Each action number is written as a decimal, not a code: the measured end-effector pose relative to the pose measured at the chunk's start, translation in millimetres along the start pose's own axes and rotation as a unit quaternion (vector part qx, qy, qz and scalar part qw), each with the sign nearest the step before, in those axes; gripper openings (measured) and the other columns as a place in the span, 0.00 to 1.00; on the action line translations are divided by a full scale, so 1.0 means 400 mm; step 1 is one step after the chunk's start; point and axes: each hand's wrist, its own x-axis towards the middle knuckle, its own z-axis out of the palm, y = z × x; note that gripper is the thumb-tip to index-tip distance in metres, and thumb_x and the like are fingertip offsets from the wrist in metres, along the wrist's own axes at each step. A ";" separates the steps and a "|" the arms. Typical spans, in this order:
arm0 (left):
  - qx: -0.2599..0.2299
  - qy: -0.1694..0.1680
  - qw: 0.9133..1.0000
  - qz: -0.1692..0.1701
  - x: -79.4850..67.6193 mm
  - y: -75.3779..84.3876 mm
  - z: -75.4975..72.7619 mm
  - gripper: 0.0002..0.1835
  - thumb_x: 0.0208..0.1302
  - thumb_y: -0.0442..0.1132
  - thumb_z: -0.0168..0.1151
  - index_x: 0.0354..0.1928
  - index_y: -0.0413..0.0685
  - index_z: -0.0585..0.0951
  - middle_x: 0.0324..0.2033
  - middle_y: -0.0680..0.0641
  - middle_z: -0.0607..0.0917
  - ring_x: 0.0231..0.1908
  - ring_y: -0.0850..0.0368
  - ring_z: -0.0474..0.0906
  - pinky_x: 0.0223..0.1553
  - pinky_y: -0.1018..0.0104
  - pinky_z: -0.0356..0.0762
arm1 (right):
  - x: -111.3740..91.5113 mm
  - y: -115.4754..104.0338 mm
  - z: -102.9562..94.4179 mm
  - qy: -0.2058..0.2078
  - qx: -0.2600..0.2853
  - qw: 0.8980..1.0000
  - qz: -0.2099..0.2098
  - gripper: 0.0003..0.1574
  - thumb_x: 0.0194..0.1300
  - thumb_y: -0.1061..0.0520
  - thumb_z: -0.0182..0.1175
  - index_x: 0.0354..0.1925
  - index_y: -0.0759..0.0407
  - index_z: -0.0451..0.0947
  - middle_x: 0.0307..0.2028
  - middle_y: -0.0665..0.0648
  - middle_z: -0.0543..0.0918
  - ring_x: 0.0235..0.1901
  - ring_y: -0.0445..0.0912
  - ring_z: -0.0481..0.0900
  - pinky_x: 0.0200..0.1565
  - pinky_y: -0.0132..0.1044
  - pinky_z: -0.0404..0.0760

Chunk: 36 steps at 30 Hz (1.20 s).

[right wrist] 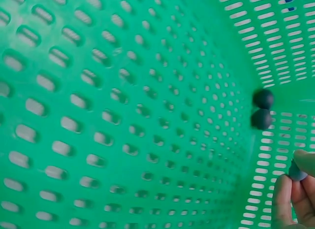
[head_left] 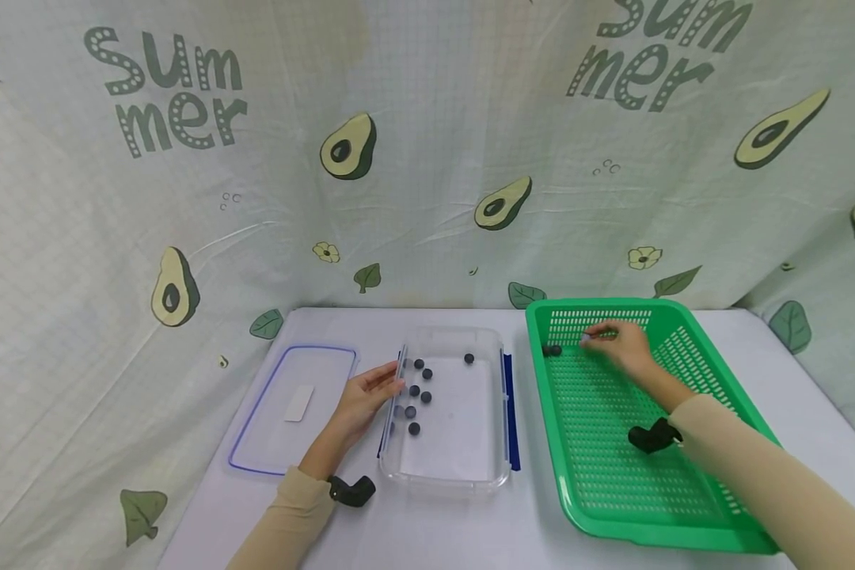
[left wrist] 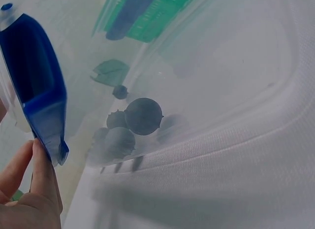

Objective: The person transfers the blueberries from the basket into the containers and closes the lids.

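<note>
A clear plastic box (head_left: 456, 467) with blue side latches stands on the table, several dark blueberries (head_left: 426, 397) inside, most along its left side. My left hand (head_left: 363, 400) touches the box's left wall with fairly straight fingers. In the left wrist view, its fingertips (left wrist: 40, 152) are right at the lower end of a blue latch (left wrist: 44, 91). Over the far part of the green basket (head_left: 577, 507), my right hand (head_left: 623, 348) pinches a small blueberry (right wrist: 297, 171) between thumb and fingers. Two other blueberries (right wrist: 263, 109) lie in the basket's far left corner.
Left of the box lies a clear lid (head_left: 260, 423) with a blue rim and a white label (head_left: 299, 404). A white curtain (head_left: 413, 237) printed with avocados hangs behind the table. The basket's raised rim stands close to the box's right latch (head_left: 511, 412).
</note>
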 end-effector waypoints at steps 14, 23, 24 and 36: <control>-0.006 0.003 1.000 -0.004 -0.006 0.002 0.003 0.27 0.63 0.30 0.68 0.64 0.32 0.74 0.59 0.35 0.78 0.52 0.56 0.78 0.54 0.72 0.77 | -0.014 -0.079 -0.056 -0.016 0.071 0.997 0.024 0.28 0.67 0.51 0.67 0.55 0.72 0.78 0.56 0.72 0.78 0.56 0.65 0.75 0.55 0.59 0.76; 0.001 0.001 1.000 -0.008 -0.004 0.003 0.000 0.27 0.63 0.31 0.69 0.64 0.34 0.75 0.60 0.35 0.77 0.53 0.56 0.78 0.54 0.72 0.76 | -0.033 -0.125 -0.094 -0.048 0.099 0.993 0.032 0.31 0.65 0.47 0.69 0.55 0.69 0.78 0.58 0.66 0.77 0.53 0.49 0.75 0.61 0.64 0.68; 0.001 0.000 1.000 -0.009 -0.003 0.002 -0.001 0.27 0.63 0.31 0.69 0.64 0.34 0.75 0.60 0.35 0.77 0.53 0.57 0.78 0.54 0.73 0.76 | -0.036 -0.130 -0.098 -0.050 0.102 0.993 0.031 0.31 0.65 0.47 0.69 0.55 0.69 0.78 0.56 0.64 0.78 0.51 0.44 0.75 0.61 0.64 0.67; -0.002 0.003 1.000 -0.007 -0.003 0.003 -0.001 0.27 0.63 0.30 0.69 0.64 0.34 0.75 0.60 0.35 0.77 0.52 0.58 0.78 0.53 0.73 0.76 | -0.071 -0.188 -0.131 -0.078 0.143 0.987 0.008 0.30 0.65 0.48 0.69 0.55 0.68 0.78 0.41 0.37 0.85 0.44 0.34 0.79 0.50 0.30 0.76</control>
